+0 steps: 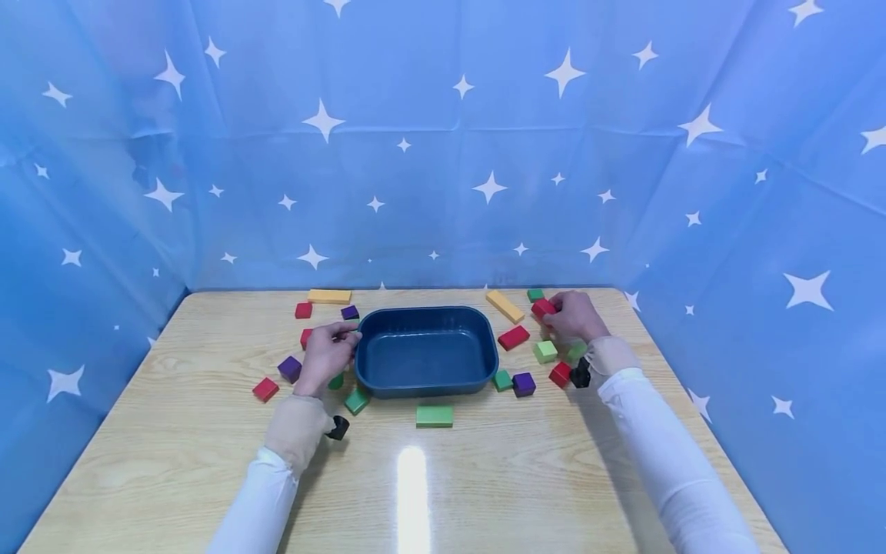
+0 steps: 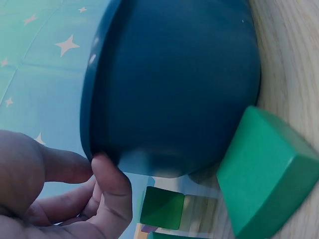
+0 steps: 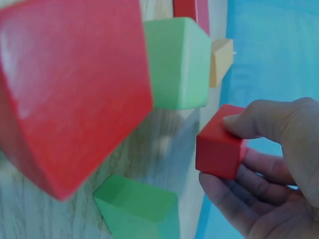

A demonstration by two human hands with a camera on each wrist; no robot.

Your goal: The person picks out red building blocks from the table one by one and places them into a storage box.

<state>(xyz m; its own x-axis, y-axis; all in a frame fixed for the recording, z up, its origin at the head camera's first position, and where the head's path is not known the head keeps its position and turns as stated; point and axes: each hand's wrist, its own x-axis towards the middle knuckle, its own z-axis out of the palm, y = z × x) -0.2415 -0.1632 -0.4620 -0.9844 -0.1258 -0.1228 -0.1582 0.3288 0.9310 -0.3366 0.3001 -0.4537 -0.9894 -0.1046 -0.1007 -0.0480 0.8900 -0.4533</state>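
Nearest, an oblong green block (image 1: 434,416) is lying on the wood-grained desk (image 1: 498,492). Beyond, the left hand (image 1: 329,354) is pinching the rim of a glossy, round-cornered blue tray (image 1: 422,391). Farther, toward the right back, the right hand (image 1: 576,314) is gripping a smooth red block (image 3: 217,157), apparently picking up; carrying would be needing a firm pinch.

A dark blue tray (image 1: 425,391) stands at the centre of the frame on a wood-grained counter (image 1: 173,446). Left of centre, the person's left hand (image 1: 327,355) touches the tray's left rim; at right, the right hand (image 1: 576,314) grips a red block (image 1: 542,308). Other blocks (image 1: 514,337), red, purple, green and yellow, lie on both sides; a green oblong block (image 1: 434,416) lies just below the tray. A star-patterned blue curtain (image 1: 443,208) fills the upper frame.
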